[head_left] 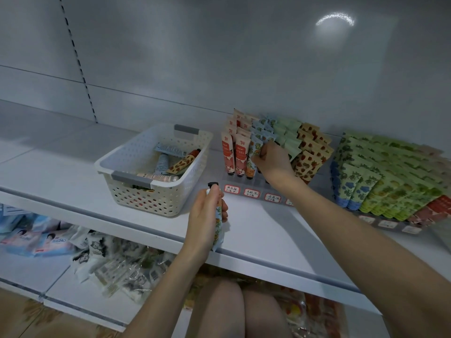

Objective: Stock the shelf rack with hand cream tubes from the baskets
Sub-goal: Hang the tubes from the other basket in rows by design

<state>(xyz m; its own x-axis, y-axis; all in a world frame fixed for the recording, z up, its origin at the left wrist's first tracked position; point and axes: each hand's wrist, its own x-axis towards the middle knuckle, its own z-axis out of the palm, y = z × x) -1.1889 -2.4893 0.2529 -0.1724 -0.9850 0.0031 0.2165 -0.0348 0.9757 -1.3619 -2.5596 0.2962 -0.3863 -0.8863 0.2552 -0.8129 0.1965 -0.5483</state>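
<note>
A white perforated basket [127, 164] on the shelf holds several loose hand cream tubes [180, 164]. To its right a clear rack [253, 189] carries rows of upright tubes in red, blue, green and yellow. My right hand [272, 159] pinches a blue floral tube [255, 152] in the rack's blue row. In front of the basket, above the shelf, my left hand [207, 215] grips another blue floral tube [218, 215], black cap pointing up.
A second rack [388, 224] full of green, blue and red tubes stands at the far right. The white shelf [61, 172] stretches left of the basket. A lower shelf holds wipes packs [36, 240] and bagged goods [117, 267]. My knees show below.
</note>
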